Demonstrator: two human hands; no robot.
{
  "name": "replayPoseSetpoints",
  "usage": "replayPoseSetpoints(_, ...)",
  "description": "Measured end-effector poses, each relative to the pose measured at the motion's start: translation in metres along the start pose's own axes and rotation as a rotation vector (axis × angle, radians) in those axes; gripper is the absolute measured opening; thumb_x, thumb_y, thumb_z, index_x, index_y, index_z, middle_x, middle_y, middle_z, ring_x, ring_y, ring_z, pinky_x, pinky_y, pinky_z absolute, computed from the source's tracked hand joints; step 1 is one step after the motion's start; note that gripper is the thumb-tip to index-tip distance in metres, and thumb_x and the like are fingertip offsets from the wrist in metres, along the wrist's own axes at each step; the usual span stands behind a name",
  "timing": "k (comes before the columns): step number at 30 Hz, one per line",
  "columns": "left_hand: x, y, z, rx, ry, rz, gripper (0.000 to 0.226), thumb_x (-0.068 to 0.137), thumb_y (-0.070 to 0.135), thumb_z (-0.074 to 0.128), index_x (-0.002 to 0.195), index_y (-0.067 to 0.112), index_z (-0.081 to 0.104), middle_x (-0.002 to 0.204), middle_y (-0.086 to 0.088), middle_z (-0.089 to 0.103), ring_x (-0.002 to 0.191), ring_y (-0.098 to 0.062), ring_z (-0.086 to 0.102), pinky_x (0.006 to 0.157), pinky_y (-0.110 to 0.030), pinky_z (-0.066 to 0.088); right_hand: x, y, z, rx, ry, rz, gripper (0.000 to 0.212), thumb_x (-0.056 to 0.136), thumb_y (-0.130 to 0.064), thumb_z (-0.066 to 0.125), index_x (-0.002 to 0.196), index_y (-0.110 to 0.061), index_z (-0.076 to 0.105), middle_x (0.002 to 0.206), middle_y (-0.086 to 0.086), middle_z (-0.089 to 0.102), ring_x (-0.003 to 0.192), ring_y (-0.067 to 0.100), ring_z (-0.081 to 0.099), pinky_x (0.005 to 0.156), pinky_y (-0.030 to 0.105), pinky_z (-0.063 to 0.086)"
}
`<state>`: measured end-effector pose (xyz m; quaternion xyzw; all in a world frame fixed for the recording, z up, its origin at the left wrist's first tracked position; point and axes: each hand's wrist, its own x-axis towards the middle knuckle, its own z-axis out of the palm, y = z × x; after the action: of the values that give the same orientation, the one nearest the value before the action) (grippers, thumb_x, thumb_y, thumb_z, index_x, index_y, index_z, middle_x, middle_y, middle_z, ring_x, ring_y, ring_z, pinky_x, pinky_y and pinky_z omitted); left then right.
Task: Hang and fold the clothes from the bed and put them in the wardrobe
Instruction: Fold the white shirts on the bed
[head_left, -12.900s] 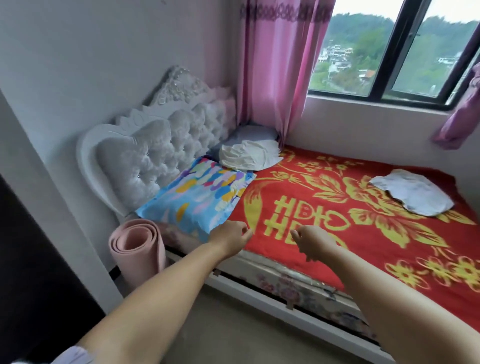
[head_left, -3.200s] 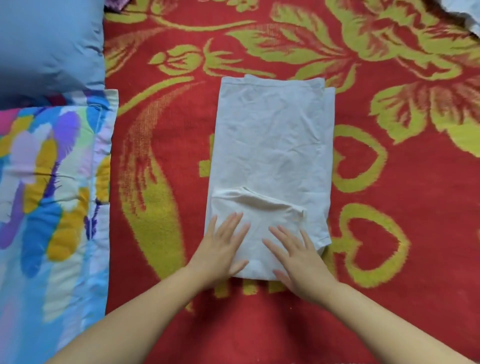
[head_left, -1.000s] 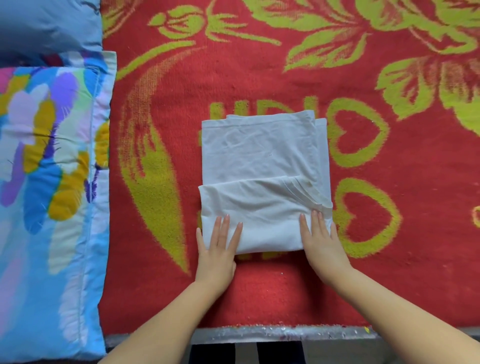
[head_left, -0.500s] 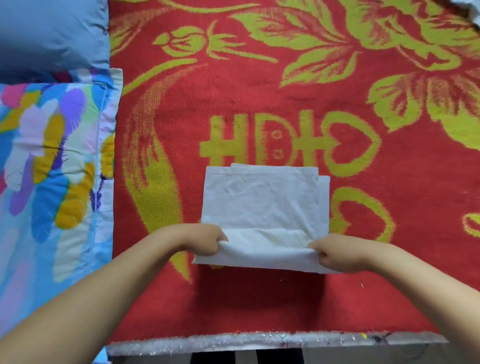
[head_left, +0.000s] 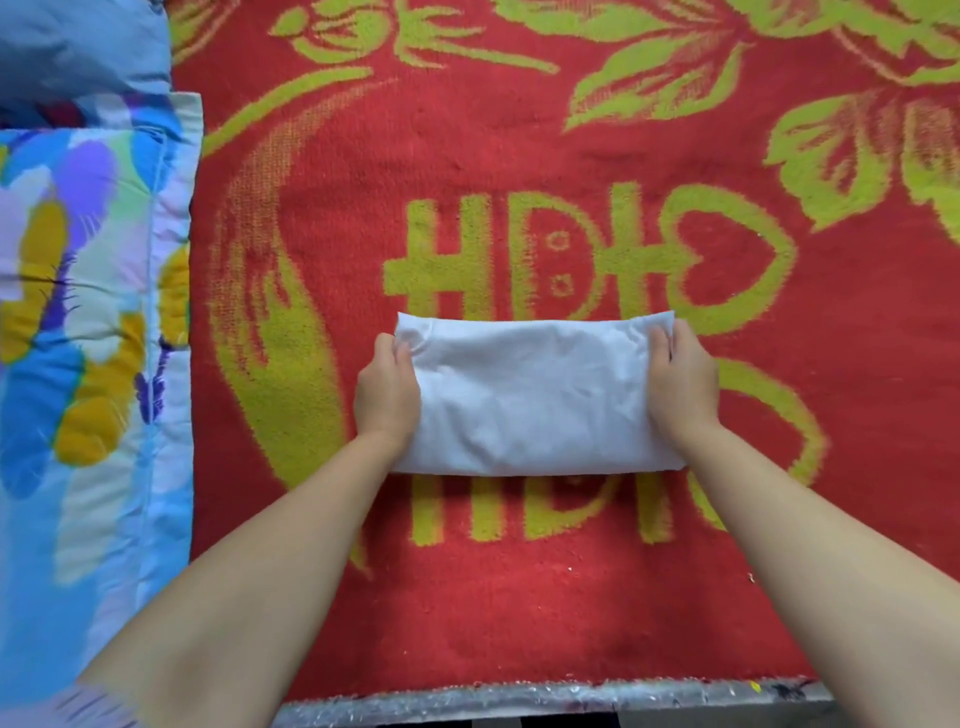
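A white garment (head_left: 535, 397) lies folded into a short, wide rectangle on the red blanket with yellow-green flowers and hearts (head_left: 519, 613). My left hand (head_left: 387, 392) grips its left end, with the thumb on top near the far corner. My right hand (head_left: 683, 382) grips its right end the same way. Both forearms reach in from the bottom of the view. The underside of the bundle is hidden.
A colourful blue, yellow and purple pillow (head_left: 88, 364) lies along the left, with a plain blue pillow (head_left: 78, 41) behind it. The silvery front edge of the bed (head_left: 519, 706) runs along the bottom.
The near edge that both hands pinched half a second ago has been turned over away from me. The garment is now a shorter, thicker rectangle, and my hands hold its two ends.
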<state>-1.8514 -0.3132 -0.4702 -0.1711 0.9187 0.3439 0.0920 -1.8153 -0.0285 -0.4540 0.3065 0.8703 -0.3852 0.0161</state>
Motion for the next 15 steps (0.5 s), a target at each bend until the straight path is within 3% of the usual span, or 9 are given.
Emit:
replayPoseSetpoints(3, -0.003, -0.01, 0.006, 0.021, 0.062, -0.031, 0.021, 0.102, 0.022, 0.034, 0.098, 0.005, 0.046, 0.091, -0.029, 0.06, 0.084, -0.046, 0.057, 0.064, -0.044, 0.036, 0.008, 0.003, 0.008, -0.099, 0.002, -0.022, 0.028, 0.101, -0.032, 0.037, 0.077, -0.019, 0.036, 0.074, 0.006, 0.054, 0.072, 0.03, 0.049, 0.059, 0.037, 0.03)
replayPoseSetpoints(6, -0.004, -0.009, 0.011, 0.085, 0.063, -0.103, 0.02, 0.101, 0.023, 0.036, 0.105, 0.006, 0.047, 0.1, -0.027, 0.062, 0.09, -0.045, 0.057, 0.068, -0.043, 0.038, 0.009, 0.003, 0.018, -0.272, -0.031, 0.076, 0.02, 0.102, -0.03, 0.035, 0.098, -0.013, 0.043, 0.104, 0.02, 0.061, 0.094, 0.041, 0.057, 0.067, 0.041, 0.036)
replayPoseSetpoints(8, -0.007, -0.006, 0.004, 0.08, 0.081, -0.097, 0.022, 0.099, 0.022, 0.043, 0.114, 0.007, 0.048, 0.112, -0.022, 0.058, 0.101, -0.042, 0.055, 0.078, -0.045, 0.041, 0.003, 0.0, 0.018, -0.302, -0.004, 0.089, 0.029, 0.1, -0.024, 0.04, 0.125, -0.009, 0.042, 0.128, 0.019, 0.052, 0.114, 0.041, 0.051, 0.081, 0.046, 0.039)
replayPoseSetpoints(11, -0.023, -0.006, -0.01, 0.303, 0.108, 0.232, 0.048, 0.091, 0.025, 0.049, 0.134, 0.002, 0.047, 0.131, -0.021, 0.049, 0.123, -0.037, 0.047, 0.104, -0.05, 0.033, -0.018, 0.0, 0.006, -0.517, 0.008, -0.213, 0.063, 0.089, -0.015, 0.054, 0.147, -0.01, 0.03, 0.15, 0.014, 0.033, 0.141, 0.032, 0.028, 0.111, 0.053, 0.021)
replayPoseSetpoints(13, -0.044, -0.009, -0.01, 0.479, 0.056, 0.608, 0.059, 0.084, 0.03, 0.049, 0.134, 0.0, 0.05, 0.136, -0.024, 0.048, 0.129, -0.039, 0.046, 0.104, -0.063, 0.03, -0.042, 0.002, 0.004, -0.668, -0.154, -0.52, 0.074, 0.077, -0.011, 0.063, 0.146, -0.009, 0.035, 0.153, 0.015, 0.031, 0.145, 0.031, 0.021, 0.111, 0.063, 0.014)
replayPoseSetpoints(15, -0.072, -0.013, -0.003, 0.604, -0.182, 0.831, 0.074, 0.076, 0.034, 0.062, 0.142, 0.006, 0.042, 0.148, -0.025, 0.034, 0.139, -0.039, 0.028, 0.102, -0.071, 0.024, -0.07, 0.011, 0.008, -0.772, -0.386, -0.739, 0.087, 0.068, -0.019, 0.069, 0.148, -0.014, 0.035, 0.156, 0.015, 0.026, 0.146, 0.035, 0.016, 0.106, 0.072, 0.012)
